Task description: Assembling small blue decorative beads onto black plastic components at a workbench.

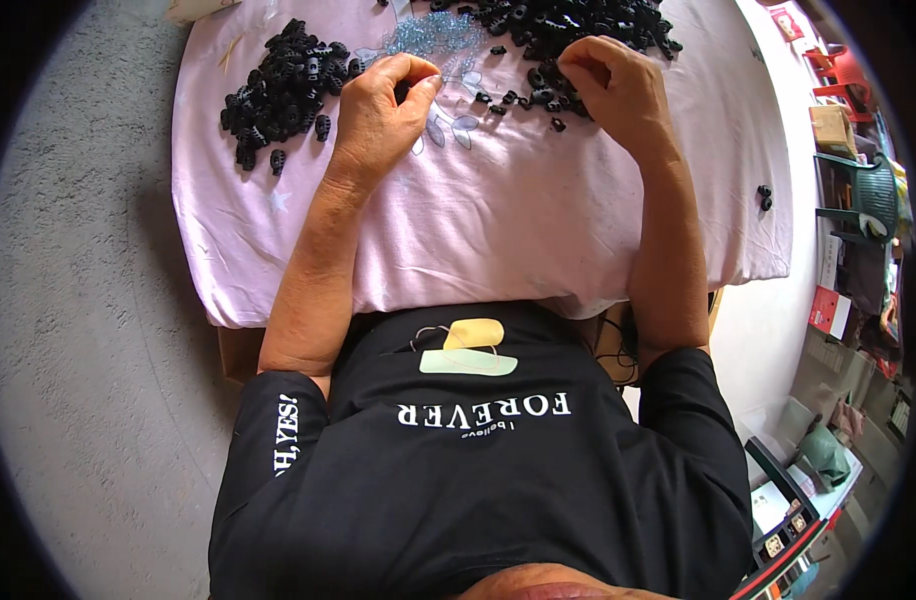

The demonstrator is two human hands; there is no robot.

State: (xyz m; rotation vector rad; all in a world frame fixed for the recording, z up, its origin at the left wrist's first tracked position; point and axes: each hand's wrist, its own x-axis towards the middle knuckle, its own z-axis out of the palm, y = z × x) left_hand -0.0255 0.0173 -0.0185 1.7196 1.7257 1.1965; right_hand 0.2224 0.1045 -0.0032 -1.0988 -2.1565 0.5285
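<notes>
My left hand [383, 110] is closed, thumb and forefinger pressed together, above the pink cloth between two heaps. What its fingertips hold, if anything, is hidden or too small to make out. To its left lies a heap of small black slotted plastic pieces [288, 85]. Just beyond the hand is a pile of tiny clear-blue parts [436, 35], their exact kind unclear. My right hand [623, 95] is curled with its fingers pinched at the near edge of a larger heap of black pieces [578, 18]. Anything in that pinch is hidden. Several loose black pieces [497, 109] lie between my hands.
The pink patterned cloth [508, 220] covers the table, its near edge by my lap. Two black pieces [765, 197] lie apart near the right edge. Beyond, at right, stand a green chair [868, 195], a red stool [843, 80] and a cardboard box [833, 130].
</notes>
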